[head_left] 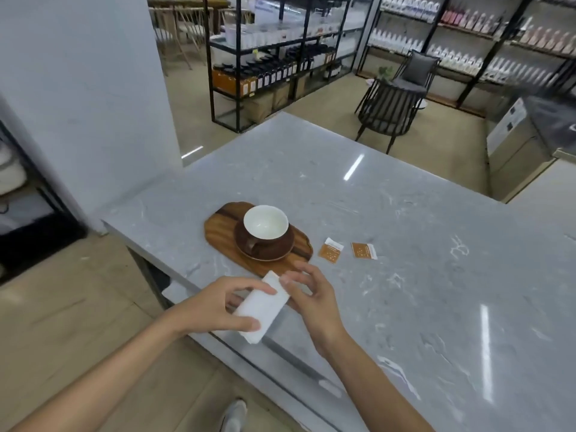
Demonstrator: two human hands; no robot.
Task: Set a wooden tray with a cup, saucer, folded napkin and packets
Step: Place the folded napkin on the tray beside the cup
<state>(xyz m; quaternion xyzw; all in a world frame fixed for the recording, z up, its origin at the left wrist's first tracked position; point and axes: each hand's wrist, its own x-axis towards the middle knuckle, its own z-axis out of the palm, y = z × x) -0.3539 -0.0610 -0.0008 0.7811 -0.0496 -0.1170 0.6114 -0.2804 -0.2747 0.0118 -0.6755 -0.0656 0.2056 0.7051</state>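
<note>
While two hands grip one napkin (261, 307), one cup (265, 225), two packets (330, 250).

Both forearms are bare from wrist to elbow, with no sleeve showing anywhere along them. The left hand (218, 307) and right hand (311, 294) carry no ring, watch or band, and the nails look short and plain. Below the hands, near the bottom edge, sits one light grey shoe (233, 414) with a paler sole rim.
</note>
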